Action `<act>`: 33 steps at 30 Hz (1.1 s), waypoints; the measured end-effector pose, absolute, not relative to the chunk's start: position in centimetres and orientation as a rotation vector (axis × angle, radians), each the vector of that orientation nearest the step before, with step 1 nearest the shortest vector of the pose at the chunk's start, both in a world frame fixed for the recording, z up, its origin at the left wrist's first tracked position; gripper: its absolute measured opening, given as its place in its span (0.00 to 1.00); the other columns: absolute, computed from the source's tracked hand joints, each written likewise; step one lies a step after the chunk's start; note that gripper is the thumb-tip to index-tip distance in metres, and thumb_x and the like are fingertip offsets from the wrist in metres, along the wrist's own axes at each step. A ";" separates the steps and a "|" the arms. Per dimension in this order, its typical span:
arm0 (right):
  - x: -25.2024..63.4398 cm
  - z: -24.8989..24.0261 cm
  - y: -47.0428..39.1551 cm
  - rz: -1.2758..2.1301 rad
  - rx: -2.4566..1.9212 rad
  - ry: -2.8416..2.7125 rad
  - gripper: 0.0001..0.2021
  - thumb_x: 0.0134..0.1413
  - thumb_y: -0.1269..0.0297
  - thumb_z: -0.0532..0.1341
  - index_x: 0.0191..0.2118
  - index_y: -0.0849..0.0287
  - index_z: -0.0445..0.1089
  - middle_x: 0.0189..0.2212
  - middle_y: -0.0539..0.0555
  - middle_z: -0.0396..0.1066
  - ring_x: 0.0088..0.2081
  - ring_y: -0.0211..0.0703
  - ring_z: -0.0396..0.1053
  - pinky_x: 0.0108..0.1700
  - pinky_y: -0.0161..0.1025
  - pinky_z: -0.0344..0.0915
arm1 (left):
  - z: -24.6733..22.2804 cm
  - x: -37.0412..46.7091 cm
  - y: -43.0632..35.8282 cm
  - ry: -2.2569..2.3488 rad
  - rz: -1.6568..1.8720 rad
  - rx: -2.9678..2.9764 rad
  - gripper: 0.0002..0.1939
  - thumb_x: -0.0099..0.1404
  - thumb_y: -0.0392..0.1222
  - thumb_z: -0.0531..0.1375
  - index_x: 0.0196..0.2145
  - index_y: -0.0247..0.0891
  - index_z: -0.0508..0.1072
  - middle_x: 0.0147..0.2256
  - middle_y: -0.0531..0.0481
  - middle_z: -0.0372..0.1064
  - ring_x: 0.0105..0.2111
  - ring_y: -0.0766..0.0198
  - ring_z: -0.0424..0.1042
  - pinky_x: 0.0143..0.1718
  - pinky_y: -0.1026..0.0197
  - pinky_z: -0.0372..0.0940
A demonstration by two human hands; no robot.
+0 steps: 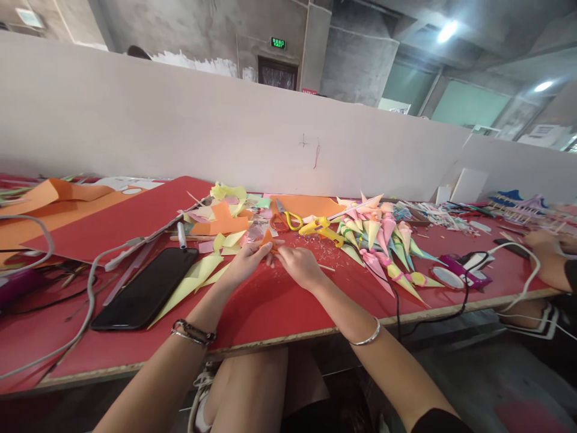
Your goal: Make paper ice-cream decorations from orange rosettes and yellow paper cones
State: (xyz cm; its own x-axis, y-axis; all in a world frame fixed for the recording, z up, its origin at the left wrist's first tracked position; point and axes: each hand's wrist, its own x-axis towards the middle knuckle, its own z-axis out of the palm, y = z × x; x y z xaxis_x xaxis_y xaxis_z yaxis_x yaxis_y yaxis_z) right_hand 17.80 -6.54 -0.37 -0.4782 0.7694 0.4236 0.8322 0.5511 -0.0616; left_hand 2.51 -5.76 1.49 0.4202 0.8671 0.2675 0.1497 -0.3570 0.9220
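A small folded piece of orange paper (pixel 267 238) is pinched between my two hands, above the red tabletop. My left hand (pixel 250 260) holds it from the left, fingers closed on it. From the right, my right hand (pixel 297 262) has its fingers closed at the paper's lower edge. Yellow paper pieces (pixel 198 278) lie left of my left hand. Behind the hands are orange paper strips (pixel 222 221), scissors with yellow and orange handles (pixel 294 222) and a yellow glue gun (pixel 321 228).
A black phone (pixel 146 290) lies at the left. Paper cones (pixel 383 234) are heaped at the right, near a purple device (pixel 473 278) with cables. Another person's arm (pixel 547 261) rests at the far right. A white partition (pixel 225 132) stands behind.
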 end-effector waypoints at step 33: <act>18.3 0.2 -6.9 0.268 -1.072 -2.118 0.12 0.58 0.62 0.50 0.43 0.59 0.66 0.32 0.55 0.73 0.30 0.37 0.68 0.30 0.31 0.55 | 1.9 2.4 -6.1 0.917 1.140 1.858 0.21 0.58 0.52 0.53 0.16 0.35 0.67 0.20 0.51 0.66 0.24 0.67 0.64 0.33 0.65 0.60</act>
State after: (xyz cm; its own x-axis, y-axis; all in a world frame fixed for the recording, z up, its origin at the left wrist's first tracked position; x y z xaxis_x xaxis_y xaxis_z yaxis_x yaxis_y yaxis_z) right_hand 18.35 -6.88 0.21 -0.3814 0.7651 0.5188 0.6116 0.6297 -0.4790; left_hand 2.36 -6.08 1.95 0.3443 0.8601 0.3765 0.1842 -0.4551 0.8712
